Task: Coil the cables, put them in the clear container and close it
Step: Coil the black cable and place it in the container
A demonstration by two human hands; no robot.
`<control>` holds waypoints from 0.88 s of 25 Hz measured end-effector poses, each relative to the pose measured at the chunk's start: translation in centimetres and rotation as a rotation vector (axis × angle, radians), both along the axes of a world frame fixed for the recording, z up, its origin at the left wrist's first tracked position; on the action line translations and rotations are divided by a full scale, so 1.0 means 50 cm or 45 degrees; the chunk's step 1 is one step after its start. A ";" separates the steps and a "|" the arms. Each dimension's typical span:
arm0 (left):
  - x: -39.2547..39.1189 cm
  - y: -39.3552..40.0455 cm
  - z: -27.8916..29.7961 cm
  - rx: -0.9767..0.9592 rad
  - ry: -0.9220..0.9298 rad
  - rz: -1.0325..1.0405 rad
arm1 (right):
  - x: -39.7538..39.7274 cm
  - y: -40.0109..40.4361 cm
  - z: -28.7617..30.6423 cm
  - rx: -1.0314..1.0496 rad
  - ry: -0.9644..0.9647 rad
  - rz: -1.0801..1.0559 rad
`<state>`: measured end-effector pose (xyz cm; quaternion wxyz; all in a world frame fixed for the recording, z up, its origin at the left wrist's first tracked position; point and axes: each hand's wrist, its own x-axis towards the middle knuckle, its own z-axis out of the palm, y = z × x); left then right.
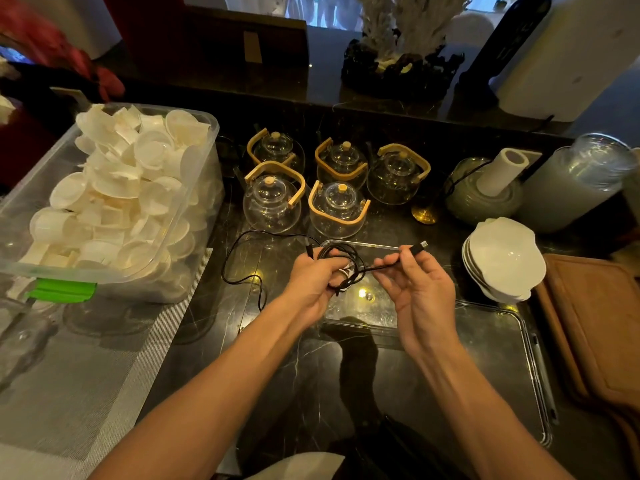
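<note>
Both hands up over the dark counter (pixel 294 368). Left hand (pixel 313 282) has its fingers curled round a bundle of black cable (pixel 341 258), loops bunched w/ something white tucked in the grip. Right hand (pixel 420 289) pinches the same cable near its plug (pixel 417 249), thumb & fingertips closed on it, plug end pointing up-right. Rest of the cable trails off left in a big loose loop on the counter, approx beside the big plastic tub (pixel 194 216) of white cups. Clear container (pixel 356 313) sits directly under the hands, lying open. Five glass teapots (pixel 272 199) w/ wooden handles stand just behind. Stack of white bowls (pixel 504 258) to the right, near a wooden board (pixel 595 323).
</note>
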<state>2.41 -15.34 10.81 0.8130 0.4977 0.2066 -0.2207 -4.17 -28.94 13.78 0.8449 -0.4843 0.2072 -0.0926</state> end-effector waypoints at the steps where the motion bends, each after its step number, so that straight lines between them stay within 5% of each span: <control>1: -0.001 -0.002 0.003 0.004 -0.011 0.013 | 0.002 0.000 0.002 0.029 0.005 -0.010; 9: -0.015 -0.002 0.016 -0.095 0.006 -0.125 | 0.035 0.012 -0.020 0.195 0.240 -0.049; 14: -0.013 0.016 0.032 -0.338 0.026 -0.257 | 0.054 0.012 -0.006 0.090 0.173 -0.116; 17: -0.012 0.024 0.031 -0.566 0.049 -0.196 | 0.073 0.002 -0.004 0.257 0.278 -0.208; 22: -0.029 0.014 0.022 -0.495 -0.073 -0.275 | 0.091 -0.013 -0.041 0.485 0.586 0.284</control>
